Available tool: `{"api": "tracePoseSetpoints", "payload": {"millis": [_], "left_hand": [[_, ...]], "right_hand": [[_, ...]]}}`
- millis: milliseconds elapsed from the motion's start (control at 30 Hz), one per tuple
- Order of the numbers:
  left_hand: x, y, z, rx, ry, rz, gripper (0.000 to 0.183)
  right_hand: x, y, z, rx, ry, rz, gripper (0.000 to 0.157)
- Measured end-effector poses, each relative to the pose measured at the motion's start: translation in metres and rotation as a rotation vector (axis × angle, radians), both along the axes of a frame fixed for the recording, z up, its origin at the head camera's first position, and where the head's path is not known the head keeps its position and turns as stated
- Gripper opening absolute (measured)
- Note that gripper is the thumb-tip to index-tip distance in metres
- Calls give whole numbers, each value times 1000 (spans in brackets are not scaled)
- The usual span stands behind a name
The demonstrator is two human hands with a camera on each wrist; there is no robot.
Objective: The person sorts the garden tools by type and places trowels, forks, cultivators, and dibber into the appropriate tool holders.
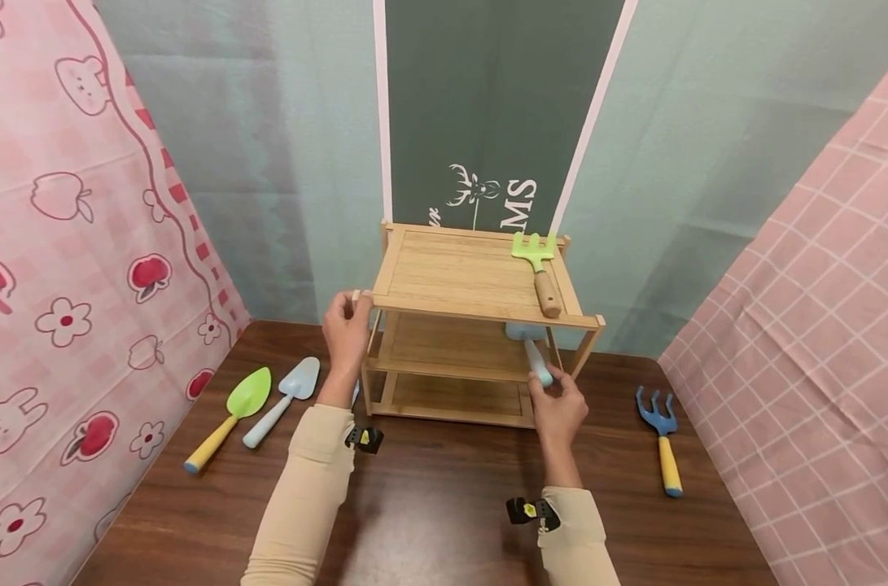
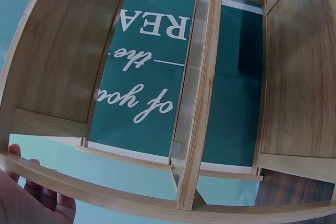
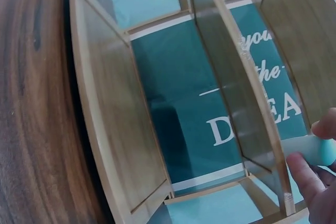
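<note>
A three-tier wooden shelf rack (image 1: 458, 273) stands on the table. At its top left front corner, my left hand (image 1: 347, 330) grips the frame; the left wrist view has the fingers (image 2: 49, 196) curled round the side rail. My right hand (image 1: 562, 413) pinches the pale blue handle (image 1: 537, 363) of a garden hand tool at the right end of the middle tier. The tool's broad pale blue head (image 1: 524, 331) lies inside, partly hidden under the top tier. On the top tier, right side, rests a green hand rake (image 1: 537, 260) with a wooden handle.
Left on the table (image 1: 429, 505) lie a green trowel (image 1: 249, 394) with a yellow handle and a pale blue trowel (image 1: 300, 378). A blue hand rake (image 1: 659, 417) with a yellow handle lies at the right. Fabric curtains (image 1: 319, 122) close in the back and sides.
</note>
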State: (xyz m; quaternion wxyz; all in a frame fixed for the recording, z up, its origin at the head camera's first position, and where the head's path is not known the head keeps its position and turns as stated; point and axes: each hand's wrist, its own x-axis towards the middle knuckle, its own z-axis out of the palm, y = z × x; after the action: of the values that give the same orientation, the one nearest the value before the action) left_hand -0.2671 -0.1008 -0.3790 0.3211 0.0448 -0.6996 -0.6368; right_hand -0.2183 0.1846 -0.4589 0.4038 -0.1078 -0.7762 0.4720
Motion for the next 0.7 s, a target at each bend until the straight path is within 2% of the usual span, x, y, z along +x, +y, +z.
{"api": "tracePoseSetpoints", "payload": {"millis": [300,700], "left_hand": [[1,0,-1,-5,1,-4,25],[1,0,-1,-16,-4,0,24]], "right_hand": [[-5,1,-10,113,90,12,29],[-11,-2,-17,143,53,-18,32]]}}
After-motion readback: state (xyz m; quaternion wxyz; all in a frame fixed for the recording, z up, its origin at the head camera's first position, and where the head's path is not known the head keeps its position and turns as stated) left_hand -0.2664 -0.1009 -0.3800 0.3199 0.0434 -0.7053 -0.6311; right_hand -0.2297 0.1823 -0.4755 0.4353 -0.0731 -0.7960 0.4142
